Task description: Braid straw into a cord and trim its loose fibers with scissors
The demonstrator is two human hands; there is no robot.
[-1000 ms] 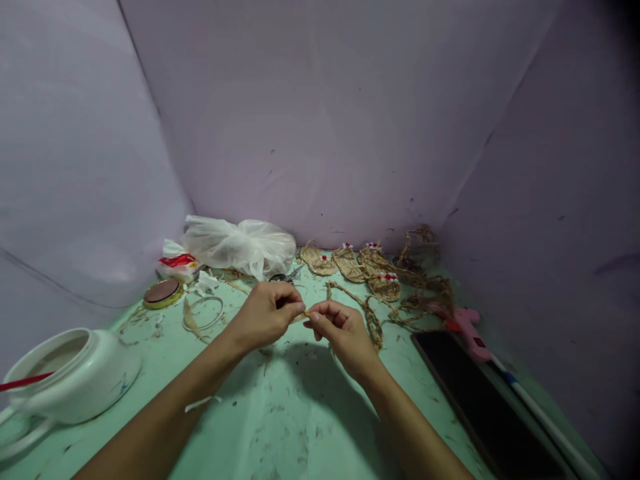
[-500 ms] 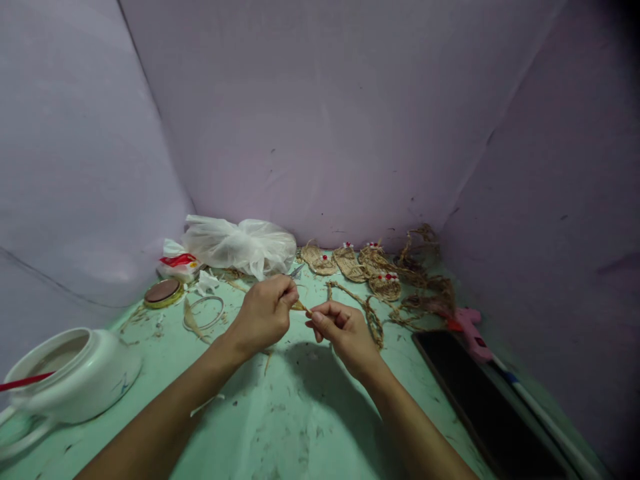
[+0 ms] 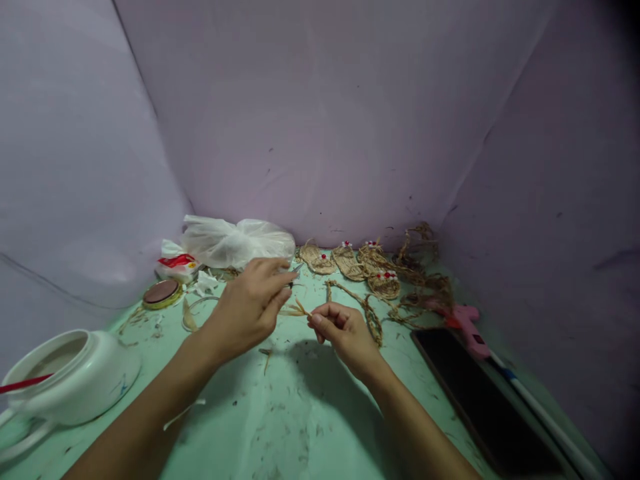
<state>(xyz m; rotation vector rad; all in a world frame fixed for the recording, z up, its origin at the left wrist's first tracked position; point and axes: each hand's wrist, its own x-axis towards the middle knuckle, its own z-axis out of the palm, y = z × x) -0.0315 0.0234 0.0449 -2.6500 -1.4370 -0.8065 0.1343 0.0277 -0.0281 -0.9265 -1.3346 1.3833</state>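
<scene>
My right hand (image 3: pixel 341 331) is closed in a pinch on a short frayed straw strand (image 3: pixel 296 309) above the green table (image 3: pixel 280 413). My left hand (image 3: pixel 249 305) hovers just left of the strand with its fingers stretched out and holding nothing; its fingertips reach toward small scissors (image 3: pixel 295 269) lying behind. A braided straw cord (image 3: pixel 371 319) lies right of my right hand.
Several small woven straw sandals (image 3: pixel 350 261) with red beads lie at the back by loose straw. A white plastic bag (image 3: pixel 235 243), a round tin lid (image 3: pixel 161 293), a wire ring (image 3: pixel 204 308), a white jar (image 3: pixel 70 377), a pink glue gun (image 3: pixel 467 325) and a dark tablet (image 3: pixel 480 400) surround the hands.
My left hand has let go of the strand, opened its fingers and moved up and back toward the scissors. My right hand has kept its pinch on the strand.
</scene>
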